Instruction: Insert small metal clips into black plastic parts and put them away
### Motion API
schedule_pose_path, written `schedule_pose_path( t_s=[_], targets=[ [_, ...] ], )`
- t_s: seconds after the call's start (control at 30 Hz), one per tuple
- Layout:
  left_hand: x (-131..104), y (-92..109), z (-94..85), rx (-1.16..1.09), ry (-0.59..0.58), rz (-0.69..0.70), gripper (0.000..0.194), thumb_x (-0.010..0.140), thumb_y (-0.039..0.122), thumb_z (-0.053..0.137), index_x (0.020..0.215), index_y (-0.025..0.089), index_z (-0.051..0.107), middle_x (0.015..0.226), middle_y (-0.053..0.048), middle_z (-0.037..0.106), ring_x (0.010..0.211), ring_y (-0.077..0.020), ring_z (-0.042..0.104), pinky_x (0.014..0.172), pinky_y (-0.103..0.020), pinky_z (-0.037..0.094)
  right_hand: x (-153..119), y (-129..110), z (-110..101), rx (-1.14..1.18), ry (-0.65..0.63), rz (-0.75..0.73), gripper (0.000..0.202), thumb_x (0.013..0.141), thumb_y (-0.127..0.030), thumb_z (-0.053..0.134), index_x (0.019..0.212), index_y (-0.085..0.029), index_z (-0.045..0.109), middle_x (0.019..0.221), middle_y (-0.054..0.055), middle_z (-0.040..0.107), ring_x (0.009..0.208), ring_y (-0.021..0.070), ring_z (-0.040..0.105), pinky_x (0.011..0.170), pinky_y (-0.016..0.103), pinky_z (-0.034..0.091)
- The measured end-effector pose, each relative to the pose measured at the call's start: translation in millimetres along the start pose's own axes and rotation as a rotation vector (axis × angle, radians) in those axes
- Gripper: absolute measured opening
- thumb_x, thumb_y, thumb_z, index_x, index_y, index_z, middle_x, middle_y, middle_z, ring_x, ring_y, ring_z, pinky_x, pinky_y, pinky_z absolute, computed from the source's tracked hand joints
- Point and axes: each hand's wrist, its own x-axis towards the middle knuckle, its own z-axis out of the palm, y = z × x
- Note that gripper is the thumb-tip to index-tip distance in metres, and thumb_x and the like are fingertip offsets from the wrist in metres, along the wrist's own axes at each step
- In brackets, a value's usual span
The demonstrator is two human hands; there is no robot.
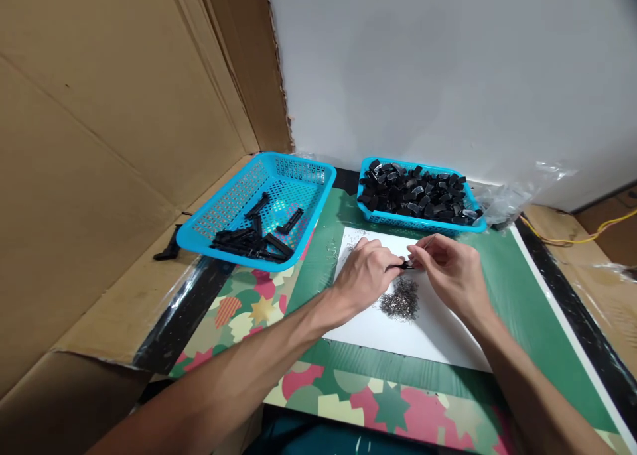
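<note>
My left hand (367,270) is closed around a small black plastic part (407,265), mostly hidden by the fingers. Facing it, my right hand (450,266) has its thumb and fingers pinched at the right end of that part; whether something tiny sits in the pinch cannot be made out. Both hands hover over a white sheet (358,329). Just below them on the sheet lies a pile of small metal pieces (399,301), perhaps springs or clips. More thin metal pieces are scattered by the sheet's upper left corner.
A blue basket (223,203) at the left holds several long black parts (249,243). Another blue basket (423,221) behind my hands is heaped with black pieces (418,190). Clear plastic bag (502,203) lies right of it. Cardboard (99,143) walls the left side; yellow wires (597,229) run right.
</note>
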Motion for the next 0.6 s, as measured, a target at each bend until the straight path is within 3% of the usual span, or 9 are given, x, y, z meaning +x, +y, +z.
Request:
schedule_pose_path(
  t_s=[0.23, 0.4, 0.6],
  targets=[
    [-1.0, 2.6, -2.2, 0.016, 0.001, 0.021, 0.007, 0.097, 0.020, 0.074, 0.097, 0.020, 0.081, 0.089, -0.004, 0.081, 0.090, -0.0243, 0.065, 0.087, -0.040, 0.043, 0.3, 0.3, 1.2, 0.106, 0.031, 0.067, 0.034, 0.094, -0.050, 0.074, 0.083, -0.018, 0.070, 0.070, 0.005, 0.075, 0.060, 0.0205, 0.073, 0.060, 0.031, 0.059],
    [-0.5, 3.8, -2.4, 0.025, -0.021, 0.018, 0.008, 0.097, 0.020, 0.074, 0.092, 0.019, 0.081, 0.087, -0.005, 0.080, 0.090, -0.0245, 0.065, 0.090, -0.040, 0.043, -0.7, -1.8, 0.9, 0.002, 0.020, -0.019, 0.035, 0.093, -0.050, 0.074, 0.077, -0.019, 0.071, 0.071, 0.006, 0.077, 0.057, 0.0197, 0.070, 0.054, 0.030, 0.056],
    [0.9, 1.6, 1.5, 0.007, -0.035, 0.013, 0.012, 0.098, 0.016, 0.071, 0.090, 0.017, 0.080, 0.084, -0.005, 0.079, 0.088, -0.0237, 0.065, 0.088, -0.039, 0.044, -4.7, -3.3, 1.4, -0.145, 0.033, -0.141, 0.027, 0.095, -0.038, 0.073, 0.074, -0.021, 0.068, 0.075, 0.005, 0.079, 0.058, 0.0186, 0.071, 0.056, 0.029, 0.056]
  ],
)
